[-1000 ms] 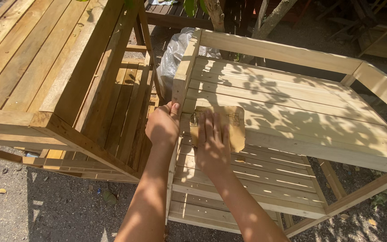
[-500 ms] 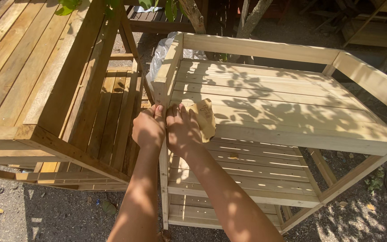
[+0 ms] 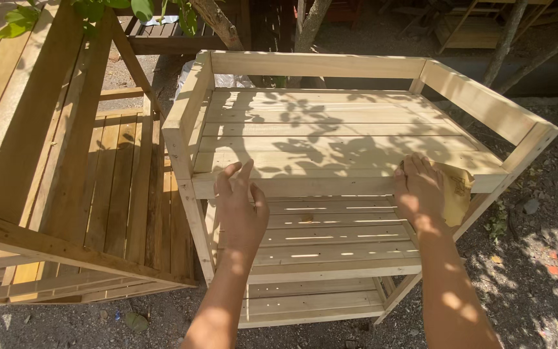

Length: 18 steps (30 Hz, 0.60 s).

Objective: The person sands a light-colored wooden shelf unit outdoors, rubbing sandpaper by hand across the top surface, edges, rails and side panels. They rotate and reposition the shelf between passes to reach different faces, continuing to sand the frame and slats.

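Pressing a tan sheet of sandpaper (image 3: 454, 192) flat against the front right corner of a pale wooden shelf unit (image 3: 330, 139), the right hand (image 3: 421, 194) lies palm down with fingers spread over the sheet, holding it by pressure rather than a clenched grip. Sandpaper sits partly under that hand and sticks out to its right, over the corner where the front slat meets the angled side rail (image 3: 485, 103). Left hand (image 3: 240, 207) is released, fingers loosely curled, nothing in it; it hangs just in front of the front slat (image 3: 305, 186) near the left post (image 3: 185, 187), and whether the fingertips touch the wood cannot be told. Long axis of the front slat runs left to right between the two hands, so the right hand is the one on the sheet and the left is well apart from it. Open run along the slat lies to the left of the right hand; to its right the rail and corner close things off right away. Beyond the hands the top deck is open slats under leaf shadow, walled by a back rail (image 3: 318, 64). Lower shelves (image 3: 330, 239) sit below the hands. Left of the left hand stands a darker wooden frame (image 3: 66, 168), close beside the unit. Gravel ground (image 3: 537, 258) lies to the right.
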{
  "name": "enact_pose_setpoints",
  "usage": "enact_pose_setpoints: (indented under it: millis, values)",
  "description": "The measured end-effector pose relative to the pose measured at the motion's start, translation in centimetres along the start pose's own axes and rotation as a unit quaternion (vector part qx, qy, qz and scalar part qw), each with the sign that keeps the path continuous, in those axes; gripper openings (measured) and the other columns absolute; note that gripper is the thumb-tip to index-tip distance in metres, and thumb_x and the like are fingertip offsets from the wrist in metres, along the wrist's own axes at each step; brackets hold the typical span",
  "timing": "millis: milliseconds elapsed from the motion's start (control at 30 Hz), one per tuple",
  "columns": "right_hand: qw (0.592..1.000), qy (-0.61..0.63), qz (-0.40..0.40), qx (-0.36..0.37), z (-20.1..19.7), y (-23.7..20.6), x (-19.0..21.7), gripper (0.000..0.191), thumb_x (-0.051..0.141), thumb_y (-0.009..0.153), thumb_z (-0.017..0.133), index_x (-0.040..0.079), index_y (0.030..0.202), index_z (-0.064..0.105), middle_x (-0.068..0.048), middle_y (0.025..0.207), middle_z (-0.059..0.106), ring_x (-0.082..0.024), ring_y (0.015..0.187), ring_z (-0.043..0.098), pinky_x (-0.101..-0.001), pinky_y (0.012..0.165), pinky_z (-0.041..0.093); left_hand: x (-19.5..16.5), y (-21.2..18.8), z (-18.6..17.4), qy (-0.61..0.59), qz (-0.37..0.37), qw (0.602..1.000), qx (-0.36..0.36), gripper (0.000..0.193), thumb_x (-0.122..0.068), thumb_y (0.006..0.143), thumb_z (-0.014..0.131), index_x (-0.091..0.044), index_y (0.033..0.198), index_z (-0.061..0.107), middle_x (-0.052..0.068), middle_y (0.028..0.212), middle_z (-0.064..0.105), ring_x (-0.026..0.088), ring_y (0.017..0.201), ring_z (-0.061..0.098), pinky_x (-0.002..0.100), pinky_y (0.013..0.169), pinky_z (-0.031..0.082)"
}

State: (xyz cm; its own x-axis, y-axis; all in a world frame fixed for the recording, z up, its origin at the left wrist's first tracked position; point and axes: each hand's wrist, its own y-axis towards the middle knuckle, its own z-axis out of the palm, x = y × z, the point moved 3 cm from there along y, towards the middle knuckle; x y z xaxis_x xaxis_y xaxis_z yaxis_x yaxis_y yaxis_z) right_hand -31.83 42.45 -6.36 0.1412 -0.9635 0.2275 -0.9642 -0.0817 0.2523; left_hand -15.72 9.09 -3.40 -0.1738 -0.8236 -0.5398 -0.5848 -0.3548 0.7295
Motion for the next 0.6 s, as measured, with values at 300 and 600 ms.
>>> enact_pose_setpoints:
  millis: [300, 600]
  values:
    - [0.970, 0.086, -0.227, 0.013, 5.0, -4.7, 12.1, 0.054, 0.032, 0.091, 0.055, 0.012, 0.142, 0.058, -0.017, 0.147, 0.053, -0.036, 0.141, 0.041, -0.0489, 0.119, 0.029, -7.8, 0.8, 8.4, -0.212, -0.078, 0.974, 0.036, 0.041, -0.009, 0.103, 0.052, -0.005, 0.143, 0.053, 0.015, 0.126, 0.060, 0.030, 0.120, 0.060, 0.046, 0.100, 0.052]
    - [0.987, 0.030, 0.089, -0.127, -3.1, -1.6, -5.7, 0.047, 0.033, 0.105, 0.040, 0.007, 0.129, 0.070, -0.011, 0.144, 0.064, -0.032, 0.147, 0.048, -0.0552, 0.125, 0.024, -7.3, 0.5, 16.0, 0.149, -0.027, 0.953, 0.261, 0.058, -0.031, 0.085, 0.061, -0.009, 0.139, 0.058, 0.012, 0.131, 0.062, 0.030, 0.129, 0.054, 0.054, 0.111, 0.034]
